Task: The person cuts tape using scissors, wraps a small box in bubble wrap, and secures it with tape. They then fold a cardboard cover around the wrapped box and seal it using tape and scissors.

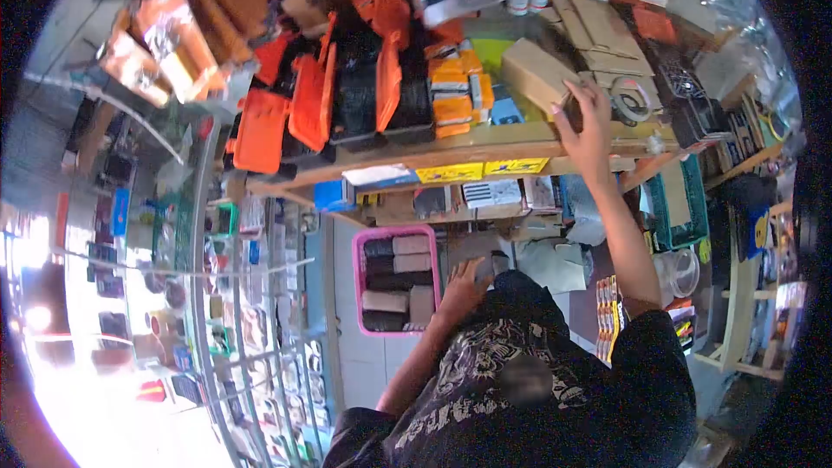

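Note:
My right hand [588, 126] reaches up to the wooden shelf. Its thumb and fingers close around the near end of a long brown cardboard box [536, 72], which lies slanted there. A grey roll of tape [631, 100] is just right of this hand, with flattened cardboard [598, 30] behind. Down by my black shirt, my left hand [464, 288] has its fingers curled at a small greyish thing [496, 264], too blurred to name. Left of that hand, on the floor, is a pink basket [356, 282] holding black and beige wrapped packs.
Black bins with orange lids [260, 132] line the shelf's left part, beside orange-yellow small boxes [452, 111]. The shelf's front edge [390, 156] runs across above the basket. A glass display case [204, 234] stands left; a green crate [680, 204] is at right.

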Demonstrator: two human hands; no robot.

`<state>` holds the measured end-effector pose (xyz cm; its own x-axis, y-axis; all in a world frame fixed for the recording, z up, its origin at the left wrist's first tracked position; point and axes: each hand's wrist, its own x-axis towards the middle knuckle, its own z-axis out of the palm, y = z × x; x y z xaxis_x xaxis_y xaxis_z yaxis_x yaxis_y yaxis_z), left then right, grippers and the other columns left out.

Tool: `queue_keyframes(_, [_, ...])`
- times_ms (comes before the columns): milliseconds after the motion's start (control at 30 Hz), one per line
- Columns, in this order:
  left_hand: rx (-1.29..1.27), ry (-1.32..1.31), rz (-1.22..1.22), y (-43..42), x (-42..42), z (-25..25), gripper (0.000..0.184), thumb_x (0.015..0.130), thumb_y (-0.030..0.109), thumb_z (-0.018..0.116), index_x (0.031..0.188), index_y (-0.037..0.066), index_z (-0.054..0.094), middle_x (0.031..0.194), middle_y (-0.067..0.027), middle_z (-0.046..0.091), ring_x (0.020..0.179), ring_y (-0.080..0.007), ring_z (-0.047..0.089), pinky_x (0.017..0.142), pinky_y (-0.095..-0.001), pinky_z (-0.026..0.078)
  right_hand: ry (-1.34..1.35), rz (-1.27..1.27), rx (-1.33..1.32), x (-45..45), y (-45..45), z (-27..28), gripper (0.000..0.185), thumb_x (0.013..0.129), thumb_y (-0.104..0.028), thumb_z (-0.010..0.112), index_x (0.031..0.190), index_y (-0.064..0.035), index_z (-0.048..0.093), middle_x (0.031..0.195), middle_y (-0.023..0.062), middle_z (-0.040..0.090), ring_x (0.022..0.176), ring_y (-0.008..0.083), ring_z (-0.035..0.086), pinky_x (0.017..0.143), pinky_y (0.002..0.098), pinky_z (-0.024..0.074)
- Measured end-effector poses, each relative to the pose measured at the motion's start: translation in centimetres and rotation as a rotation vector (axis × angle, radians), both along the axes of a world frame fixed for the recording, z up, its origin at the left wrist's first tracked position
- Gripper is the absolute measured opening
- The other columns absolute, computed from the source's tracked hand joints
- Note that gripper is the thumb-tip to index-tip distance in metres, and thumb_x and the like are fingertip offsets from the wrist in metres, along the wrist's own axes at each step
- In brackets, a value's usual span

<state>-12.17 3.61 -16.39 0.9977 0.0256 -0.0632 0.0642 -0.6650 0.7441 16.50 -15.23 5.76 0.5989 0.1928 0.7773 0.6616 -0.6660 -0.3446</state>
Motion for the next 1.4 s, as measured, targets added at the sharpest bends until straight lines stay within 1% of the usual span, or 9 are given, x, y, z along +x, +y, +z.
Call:
queue_keyframes(367, [-0.255,0.45,0.036,4.0,-9.4,-14.1,0.044,0.098,0.038,0.059,0.123,0.002,0.06,0.115,-0.0234,0.066,0.113,-0.0374,0.061,0.094,-0.0461,0.049,-0.147,0.105,0.158,-6.6,1.6,-1.6,0.04,0.091,-0.023,0.067,0.124,-0.0043,0.055,0.13,0.0212,0.052,0.121,0.0374,0.048,0.103,0.0515,0.0336])
queue_keyframes(433, [0.215,0.007,-0.425,6.3,-13.2,-24.5,0.042,0.098,0.037,0.058,0.121,0.002,0.061,0.102,-0.0208,0.068,0.106,-0.0356,0.064,0.087,-0.0451,0.051,-0.045,0.19,0.089,-10.3,1.9,-4.0,0.036,0.089,-0.019,0.067,0.121,-0.0065,0.057,0.128,0.0207,0.053,0.118,0.039,0.05,0.102,0.051,0.0341])
queue_keyframes(533, [-0.055,0.377,-0.092,4.9,-15.9,-33.1,0.036,0.099,0.032,0.056,0.12,0.004,0.062,0.1,-0.0154,0.069,0.098,-0.0298,0.066,0.08,-0.0396,0.054,0.052,0.323,-0.006,-13.6,0.5,-9.4,0.034,0.086,-0.016,0.068,0.117,-0.0075,0.059,0.126,0.0195,0.055,0.116,0.0409,0.051,0.1,0.0514,0.0359])
queue_keyframes(833, [-0.659,0.767,0.241,9.8,-23.6,-28.1,0.028,0.1,0.026,0.052,0.117,0.008,0.065,0.11,-0.0091,0.068,0.095,-0.0214,0.065,0.077,-0.037,0.053,1.101,-0.799,0.51,-8.0,-21.5,-43.1,0.056,0.081,-0.042,0.077,0.113,0.0022,0.063,0.103,0.0204,0.068,0.097,0.0345,0.065,0.088,0.0447,0.0498])
queue_keyframes(933, [-0.67,0.696,0.283,10.2,-24.0,-27.1,0.028,0.1,0.025,0.051,0.117,0.008,0.065,0.111,-0.0082,0.068,0.095,-0.0205,0.065,0.077,-0.0368,0.053,0.666,-1.026,0.344,-7.4,-22.9,-34.8,0.064,0.074,-0.049,0.081,0.112,0.0,0.066,0.101,0.0206,0.071,0.1,0.0369,0.067,0.091,0.0457,0.0509])
queue_keyframes(1100, [-0.727,0.56,0.331,9.0,-22.7,-26.8,0.027,0.1,0.025,0.051,0.118,0.009,0.064,0.112,-0.0067,0.068,0.095,-0.019,0.064,0.078,-0.0364,0.052,1.261,-0.904,0.204,-5.6,-25.5,-32.6,0.061,0.07,-0.055,0.082,0.111,-0.012,0.07,0.111,0.0165,0.071,0.11,0.0372,0.065,0.093,0.0469,0.0505])
queue_keyframes(1233, [-1.185,0.512,0.42,6.6,-19.1,-24.6,0.027,0.1,0.024,0.05,0.118,0.009,0.064,0.112,-0.0056,0.068,0.095,-0.0179,0.064,0.079,-0.0361,0.052,1.076,-0.842,0.232,-5.4,-25.3,-31.8,0.048,0.069,-0.055,0.082,0.092,-0.0142,0.072,0.091,0.009,0.073,0.091,0.0312,0.071,0.081,0.0458,0.0536])
queue_keyframes(1267, [-0.568,0.533,0.323,6.7,-19.5,-28.1,0.025,0.1,0.022,0.049,0.118,0.01,0.062,0.107,-0.0042,0.068,0.094,-0.0191,0.063,0.082,-0.0359,0.051,0.867,-0.938,0.139,-5.2,-25.3,-34.9,0.046,0.072,-0.057,0.078,0.084,-0.014,0.069,0.079,0.0078,0.071,0.081,0.03,0.071,0.073,0.0468,0.0533])
queue_keyframes(1400, [-0.924,0.399,0.325,3.4,-16.7,-23.9,0.018,0.096,0.009,0.054,0.113,0.008,0.059,0.107,-0.0068,0.066,0.1,-0.0219,0.061,0.087,-0.0354,0.048,0.629,-0.619,0.391,-5.0,-25.8,-31.8,0.05,0.084,-0.055,0.071,0.082,-0.0053,0.062,0.069,0.0121,0.065,0.068,0.0318,0.067,0.065,0.0448,0.0503])
